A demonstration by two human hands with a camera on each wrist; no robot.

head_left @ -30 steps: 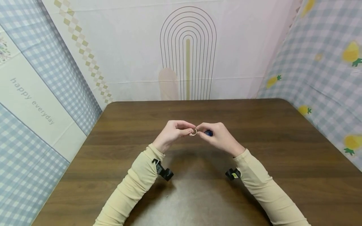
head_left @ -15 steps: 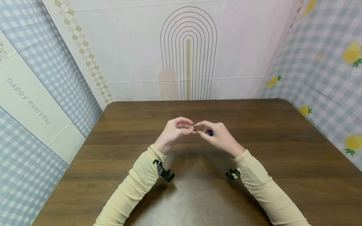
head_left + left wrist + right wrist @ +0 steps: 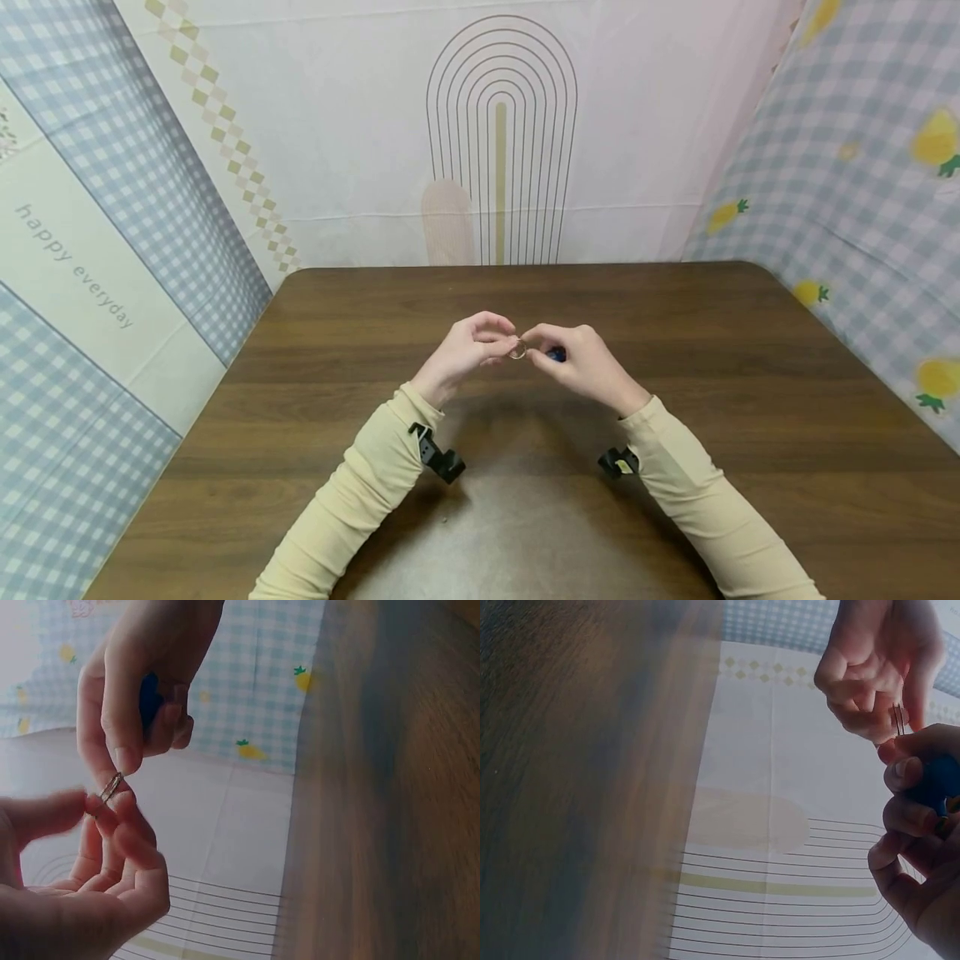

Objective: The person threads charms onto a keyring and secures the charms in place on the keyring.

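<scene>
above the brown table (image 3: 360,325), my right hand (image 3: 581,358) and left hand (image 3: 461,354) face each other, curled. my right fingers also hold a blue object (image 3: 936,778); both hands pinch a thin metal ring (image 3: 112,787), held between my fingertips.

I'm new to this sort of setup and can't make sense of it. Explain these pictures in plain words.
There is no machine here, just a person's bare hands: the left hand and the right hand. The wide picture comes from a camera worn on the head, looking forward and down. The two closer ones come from the black wrist cameras, one on each arm. Between the hands is a thin metal ring, pinched by both. The right hand's curled fingers also hold a blue object, too covered to identify. On the brown table lies a tiny speck, too small to name.
</scene>
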